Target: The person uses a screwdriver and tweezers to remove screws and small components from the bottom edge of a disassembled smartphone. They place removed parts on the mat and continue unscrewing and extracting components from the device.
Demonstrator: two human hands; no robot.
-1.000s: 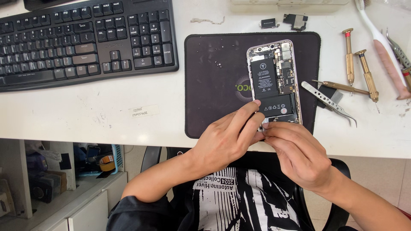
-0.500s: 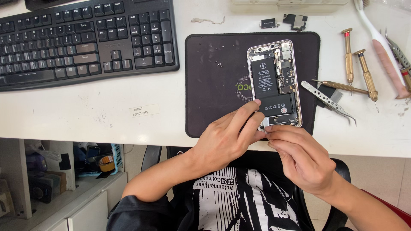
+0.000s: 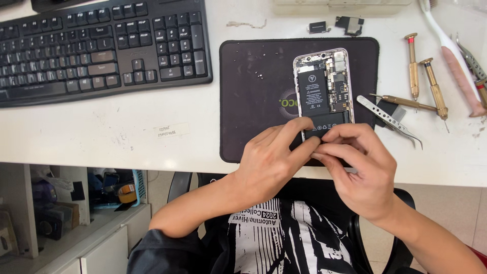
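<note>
On the dark work mat [image 3: 253,101] lies the opened phone [image 3: 322,89], battery and boards bared, and my left hand [image 3: 271,162] and right hand [image 3: 362,167] pinch together at its near end, so I judge the work inside is unfinished.

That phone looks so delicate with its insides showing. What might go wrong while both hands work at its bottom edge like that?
Both the left hand and the right hand pinch at the near end of the opened phone, right beside its black battery; a slip might bend or nick it. Tiny loose specks, perhaps screws, lie on the dark mat and could be brushed away. The tweezers rest close to the right hand and might get knocked.
</note>
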